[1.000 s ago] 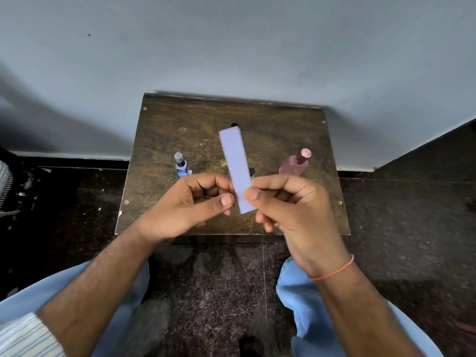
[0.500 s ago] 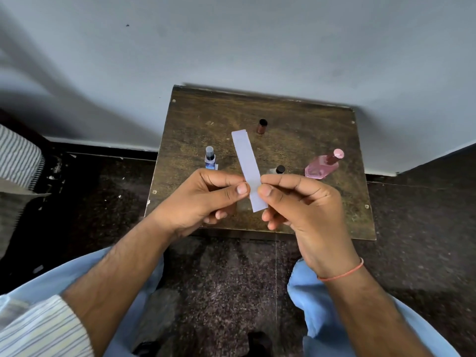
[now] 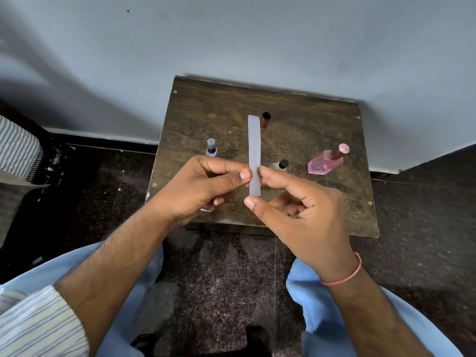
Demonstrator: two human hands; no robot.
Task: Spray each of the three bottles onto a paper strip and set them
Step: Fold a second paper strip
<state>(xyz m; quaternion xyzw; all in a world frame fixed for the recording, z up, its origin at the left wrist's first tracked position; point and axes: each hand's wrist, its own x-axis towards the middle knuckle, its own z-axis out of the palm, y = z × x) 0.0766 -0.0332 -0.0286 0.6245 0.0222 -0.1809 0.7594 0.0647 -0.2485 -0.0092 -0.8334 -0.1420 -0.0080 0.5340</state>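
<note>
The right hand (image 3: 306,212) hovers above the near edge of the table (image 3: 334,217), fingers loosely spread, its forefinger tip touching the right edge of the strip (image 3: 254,155) and thumb just below it. The left hand (image 3: 203,186) pinches the strip's lower part between thumb and curled fingers, holding it upright. Beyond on the table stand a blue bottle (image 3: 211,148) at left, a clear bottle (image 3: 280,165) just right of the strip, a pink bottle (image 3: 328,161) tilted at right, and a brown cap (image 3: 265,119) farthest back.
</note>
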